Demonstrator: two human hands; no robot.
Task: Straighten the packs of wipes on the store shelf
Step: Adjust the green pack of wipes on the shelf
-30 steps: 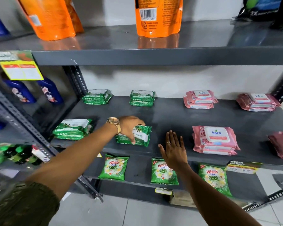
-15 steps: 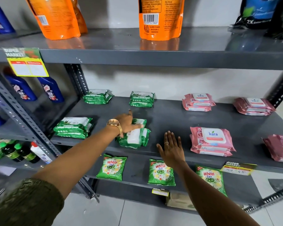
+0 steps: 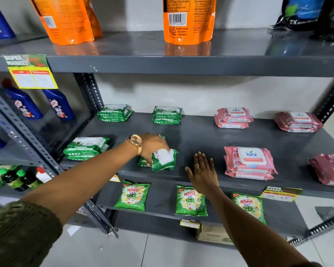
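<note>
left hand grips a green pack near the shelf's front edge

the left hand (image 3: 152,146), a watch (image 3: 136,142) on its wrist, reaches over the middle shelf (image 3: 197,137) and its fingers (image 3: 148,160) are closed around a tilted green pack of wipes (image 3: 163,160) close to the front edge, left of centre. the right hand (image 3: 202,171) rests flat at the front edge just right of that pack, fingers spread and holding nothing. other green stacks (image 3: 86,148) lie toward the left edge and back; pink packs (image 3: 249,162) lie toward the right edge, front and back.
</note>
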